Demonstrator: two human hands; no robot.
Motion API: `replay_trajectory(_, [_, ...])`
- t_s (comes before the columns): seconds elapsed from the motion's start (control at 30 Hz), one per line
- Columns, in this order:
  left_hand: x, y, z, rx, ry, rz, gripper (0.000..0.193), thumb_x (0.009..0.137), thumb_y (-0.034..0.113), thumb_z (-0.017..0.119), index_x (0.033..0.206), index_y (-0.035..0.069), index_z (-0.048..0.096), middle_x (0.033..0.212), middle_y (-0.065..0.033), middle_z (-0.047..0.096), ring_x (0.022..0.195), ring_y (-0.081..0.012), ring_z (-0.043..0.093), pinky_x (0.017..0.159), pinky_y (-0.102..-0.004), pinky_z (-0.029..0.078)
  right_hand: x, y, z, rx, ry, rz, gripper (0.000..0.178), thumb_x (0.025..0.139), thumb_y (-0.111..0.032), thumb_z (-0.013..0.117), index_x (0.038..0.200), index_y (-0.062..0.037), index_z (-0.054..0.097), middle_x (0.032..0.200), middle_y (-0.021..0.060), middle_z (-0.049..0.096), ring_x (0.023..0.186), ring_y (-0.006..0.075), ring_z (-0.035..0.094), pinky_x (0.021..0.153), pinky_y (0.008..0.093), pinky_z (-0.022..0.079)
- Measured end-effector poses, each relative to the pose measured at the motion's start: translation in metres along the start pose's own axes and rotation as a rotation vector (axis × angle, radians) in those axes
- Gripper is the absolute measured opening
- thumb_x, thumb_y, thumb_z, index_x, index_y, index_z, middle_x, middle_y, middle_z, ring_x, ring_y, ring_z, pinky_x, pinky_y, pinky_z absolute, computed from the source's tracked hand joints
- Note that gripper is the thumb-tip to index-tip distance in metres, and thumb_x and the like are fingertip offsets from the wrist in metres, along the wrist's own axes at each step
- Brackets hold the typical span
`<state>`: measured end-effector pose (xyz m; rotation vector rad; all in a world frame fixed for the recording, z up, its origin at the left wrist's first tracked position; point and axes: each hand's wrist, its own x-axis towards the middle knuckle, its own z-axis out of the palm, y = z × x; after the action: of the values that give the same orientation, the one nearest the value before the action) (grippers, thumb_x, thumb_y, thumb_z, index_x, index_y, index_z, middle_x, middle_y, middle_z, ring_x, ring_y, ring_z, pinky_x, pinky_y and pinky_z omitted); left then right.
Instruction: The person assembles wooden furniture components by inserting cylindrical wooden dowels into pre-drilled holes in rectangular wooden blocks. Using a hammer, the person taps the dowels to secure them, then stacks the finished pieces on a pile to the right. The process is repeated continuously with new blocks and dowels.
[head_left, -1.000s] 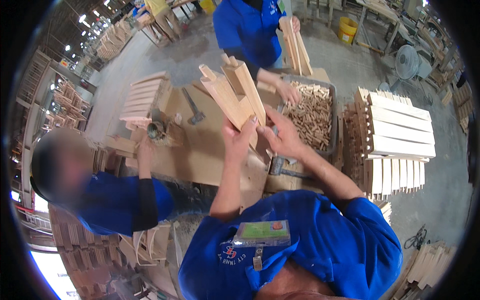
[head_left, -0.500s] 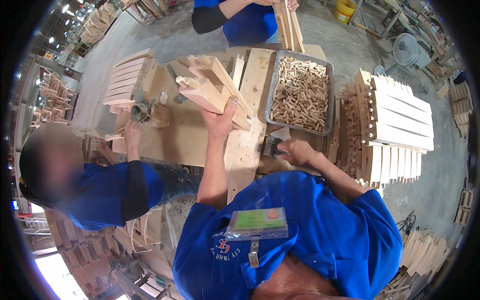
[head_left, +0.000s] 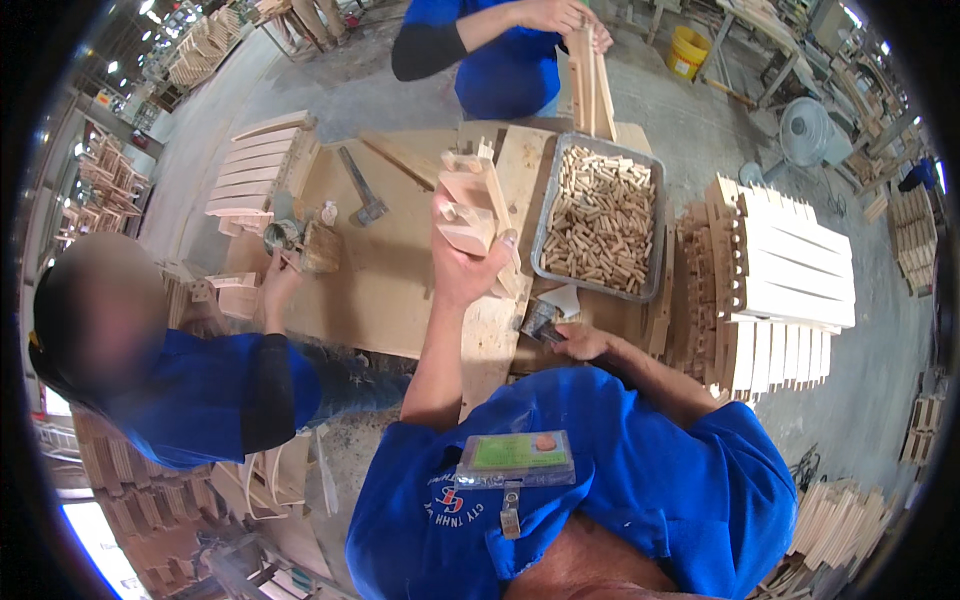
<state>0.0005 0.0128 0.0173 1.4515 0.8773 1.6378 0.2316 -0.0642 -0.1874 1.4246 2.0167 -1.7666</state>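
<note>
My left hand is wrapped round two pale wooden pieces, held above the bench with their cut ends toward me. To its right, my right hand is low beside the bench edge. Its fingers close on a dark tool with a blocky metal head; the grip hides most of its handle. A pale, flat piece lies just beyond that head. Past my right hand stands a clear plastic tray, full of short wooden dowels.
A hammer lies on the bench board. At left, a co-worker's hand holds a thin stick at a can. Another person's hands hold wooden parts beyond the tray. Stacked slatted parts stand at right.
My left hand has carried the wooden pieces to the right and turned them. My right hand, blurred earlier beside the dark tool, now grips it. The whole view has shifted slightly.
</note>
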Motion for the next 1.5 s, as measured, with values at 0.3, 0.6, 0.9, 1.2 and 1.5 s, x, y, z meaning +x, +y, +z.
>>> replay_trajectory(0.3, [-0.004, -0.002, 0.0, 0.008, -0.061, -0.026, 0.064, 0.075, 0.0, 0.073, 0.135, 0.0, 0.051, 0.119, -0.0105, 0.063, 0.107, -0.0174, 0.063, 0.093, -0.0324, 0.053, -0.152, -0.165, -0.097, 0.019, 0.631, -0.222, 0.026, 0.109, -0.021, 0.059, 0.123, 0.0008, 0.061, 0.085, 0.014, 0.06, 0.075, 0.0166, 0.058, 0.071, 0.0355, 0.051])
replay_trajectory(0.6, [0.001, -0.002, -0.002, 0.147, -0.089, 0.045, 0.066, 0.069, 0.005, 0.072, 0.133, 0.001, 0.054, 0.111, -0.0133, 0.063, 0.1, -0.0263, 0.064, 0.09, -0.0373, 0.053, -0.192, -0.289, -0.157, -0.509, 1.274, -0.909, 0.04, 0.11, -0.019, 0.056, 0.145, -0.0012, 0.055, 0.087, 0.0173, 0.068, 0.063, 0.0264, 0.062, 0.06, 0.0352, 0.049])
replay_trajectory(0.9, [0.001, -0.007, 0.002, 0.139, -0.044, 0.187, 0.084, 0.066, 0.01, 0.074, 0.146, 0.004, 0.052, 0.11, -0.0161, 0.061, 0.099, -0.034, 0.064, 0.09, -0.0429, 0.053, -0.222, -0.342, -0.179, -0.461, 0.969, -0.671, 0.043, 0.107, -0.019, 0.061, 0.143, 0.0045, 0.058, 0.112, 0.0234, 0.074, 0.087, 0.034, 0.073, 0.072, 0.0418, 0.055])
replay_trajectory(1.2, [0.002, -0.021, -0.004, 0.269, -0.116, 0.221, 0.091, 0.065, 0.013, 0.077, 0.15, 0.001, 0.046, 0.113, -0.019, 0.061, 0.103, -0.0382, 0.063, 0.091, -0.0458, 0.053, -0.195, -0.356, -0.18, -0.831, 0.552, -0.447, 0.031, 0.105, -0.022, 0.062, 0.128, -0.0024, 0.063, 0.089, 0.0253, 0.067, 0.073, 0.0451, 0.066, 0.064, 0.0489, 0.051])
replay_trajectory(1.5, [0.004, -0.019, -0.008, 0.195, -0.115, 0.19, 0.093, 0.064, 0.01, 0.077, 0.151, 0.002, 0.045, 0.112, -0.0183, 0.061, 0.103, -0.038, 0.063, 0.091, -0.0465, 0.053, -0.176, -0.346, -0.184, -0.927, 0.624, -0.284, 0.035, 0.108, -0.024, 0.059, 0.132, 0.0008, 0.063, 0.096, 0.0285, 0.07, 0.08, 0.0438, 0.072, 0.068, 0.0481, 0.055])
